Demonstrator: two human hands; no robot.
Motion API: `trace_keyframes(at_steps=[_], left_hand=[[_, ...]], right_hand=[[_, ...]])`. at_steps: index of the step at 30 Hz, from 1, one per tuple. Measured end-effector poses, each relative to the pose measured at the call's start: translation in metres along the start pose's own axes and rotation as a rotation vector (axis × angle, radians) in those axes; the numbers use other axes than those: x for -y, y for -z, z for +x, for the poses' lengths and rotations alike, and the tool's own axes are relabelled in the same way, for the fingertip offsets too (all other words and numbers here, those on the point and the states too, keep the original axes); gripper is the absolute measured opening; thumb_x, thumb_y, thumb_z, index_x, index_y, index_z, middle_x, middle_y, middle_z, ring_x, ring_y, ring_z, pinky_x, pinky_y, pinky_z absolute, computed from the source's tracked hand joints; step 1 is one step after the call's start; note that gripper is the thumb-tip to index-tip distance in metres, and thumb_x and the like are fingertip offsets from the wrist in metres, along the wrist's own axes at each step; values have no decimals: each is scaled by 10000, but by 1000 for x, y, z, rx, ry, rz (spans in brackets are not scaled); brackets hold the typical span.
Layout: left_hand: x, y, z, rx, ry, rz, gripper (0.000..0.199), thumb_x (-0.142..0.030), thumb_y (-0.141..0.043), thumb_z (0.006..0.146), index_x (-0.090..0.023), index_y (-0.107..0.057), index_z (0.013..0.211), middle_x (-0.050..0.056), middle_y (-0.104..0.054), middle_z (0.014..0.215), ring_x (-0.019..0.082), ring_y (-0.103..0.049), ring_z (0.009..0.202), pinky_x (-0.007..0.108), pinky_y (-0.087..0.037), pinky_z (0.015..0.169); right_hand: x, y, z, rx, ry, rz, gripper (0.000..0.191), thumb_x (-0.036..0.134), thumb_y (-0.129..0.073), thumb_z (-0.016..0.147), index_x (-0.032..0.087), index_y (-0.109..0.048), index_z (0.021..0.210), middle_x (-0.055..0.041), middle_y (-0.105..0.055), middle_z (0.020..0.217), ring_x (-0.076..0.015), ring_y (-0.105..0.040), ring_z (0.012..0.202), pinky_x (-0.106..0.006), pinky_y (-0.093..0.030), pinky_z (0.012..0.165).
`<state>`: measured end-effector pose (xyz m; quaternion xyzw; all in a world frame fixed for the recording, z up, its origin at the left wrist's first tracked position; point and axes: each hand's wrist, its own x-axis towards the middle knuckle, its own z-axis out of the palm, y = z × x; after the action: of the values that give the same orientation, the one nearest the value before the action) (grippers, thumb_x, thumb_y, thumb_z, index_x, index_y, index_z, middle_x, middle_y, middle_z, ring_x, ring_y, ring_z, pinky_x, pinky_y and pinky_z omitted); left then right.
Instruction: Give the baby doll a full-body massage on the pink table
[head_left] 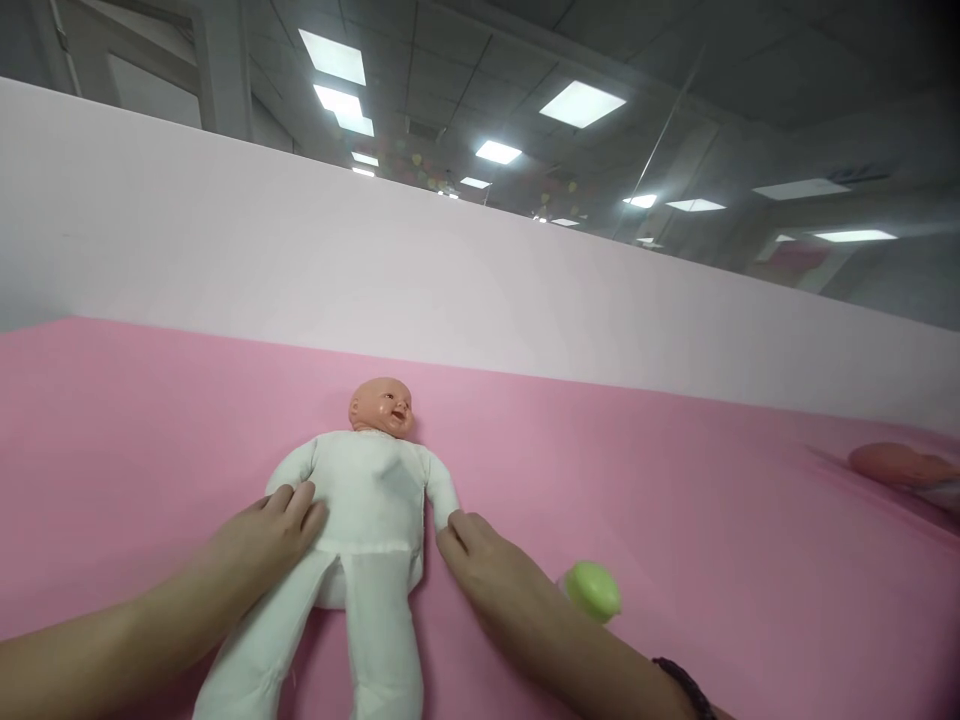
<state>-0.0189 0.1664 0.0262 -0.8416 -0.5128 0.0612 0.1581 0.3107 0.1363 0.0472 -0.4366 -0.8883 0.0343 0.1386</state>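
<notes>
A baby doll (371, 495) with a white cloth body and a hard plastic head lies on its back on the pink surface, head away from me. My left hand (289, 525) is closed at the end of the doll's arm on the left, its fingers curled beside the torso. On the other side, my right hand (480, 555) pinches the tip of the doll's other arm. Both of the doll's arms angle down along its sides. Its feet run out of the bottom of the view. The doll's hand ends are hidden under my fingers.
A round light-green object (592, 590), partly hidden by my right forearm, rests on the pink padded surface (675, 500). Behind it stands a white wall (450, 290) with glass above. At the far right lies another doll-like head (896, 465), cut off by the edge.
</notes>
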Motion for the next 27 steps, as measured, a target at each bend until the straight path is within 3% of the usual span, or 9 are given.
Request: trace_keyframes(at_steps=[4,7,9,10,12,15,17,22,27], left_hand=[[10,3,1,-25,12,-77,489,-21,-606,650,-215,-657,1096,145,-629,1103,291,-651,894,354,-529,659],[41,28,11,-43,28,-341,245,-85,-537,760,-219,-618,949,95,-626,978,209,-623,723,320,-501,612],[64,46,26,-76,5,-543,62,-183,-542,820,-225,-570,856,71,-639,939,181,-619,690,310,-519,648],[74,53,35,-126,2,-636,33,-256,-563,847,-230,-563,867,65,-657,953,187,-643,736,314,-537,700],[94,60,59,-202,61,-837,207,-405,-625,847,-238,-572,957,59,-697,996,219,-689,854,328,-563,774],[116,47,100,-245,311,-1058,496,-548,-708,763,-246,-555,1126,75,-724,1138,261,-714,996,336,-584,782],[127,28,126,-217,439,-1136,598,-568,-752,692,-237,-547,1147,88,-736,1148,263,-727,991,334,-587,782],[138,-14,168,-24,451,-1125,529,-598,-760,614,-211,-624,948,106,-774,970,273,-749,891,309,-574,730],[133,-23,185,69,456,-928,420,-574,-698,638,-226,-675,872,94,-780,941,283,-748,883,301,-547,669]], right_hand=[[1,20,9,18,-69,129,301,-39,-434,873,211,-589,933,-43,-621,948,-152,-534,741,-269,-382,623],[-5,55,31,7,-150,370,173,37,-534,862,199,-588,888,-25,-646,941,-137,-582,767,-258,-465,684],[-17,76,53,-17,-203,553,201,104,-664,807,193,-624,982,-25,-676,971,-152,-631,847,-281,-524,781],[-24,83,65,-20,-272,635,262,127,-696,791,186,-637,1040,-34,-687,996,-157,-648,859,-287,-540,784],[-41,92,89,-68,-439,768,363,141,-722,786,176,-656,1141,-58,-708,1043,-175,-680,940,-295,-559,824],[-65,85,124,-52,-576,989,386,148,-724,839,148,-642,1217,-90,-727,1070,-177,-701,988,-288,-574,875],[-78,73,142,-32,-621,1064,322,155,-722,865,126,-654,1178,-105,-732,1062,-163,-708,918,-262,-584,817],[-95,39,169,43,-725,1060,54,149,-696,905,104,-687,932,-92,-734,922,-122,-668,726,-205,-561,647],[-105,18,176,59,-782,1048,108,166,-702,927,89,-693,852,-90,-717,802,-124,-649,664,-209,-559,634]])
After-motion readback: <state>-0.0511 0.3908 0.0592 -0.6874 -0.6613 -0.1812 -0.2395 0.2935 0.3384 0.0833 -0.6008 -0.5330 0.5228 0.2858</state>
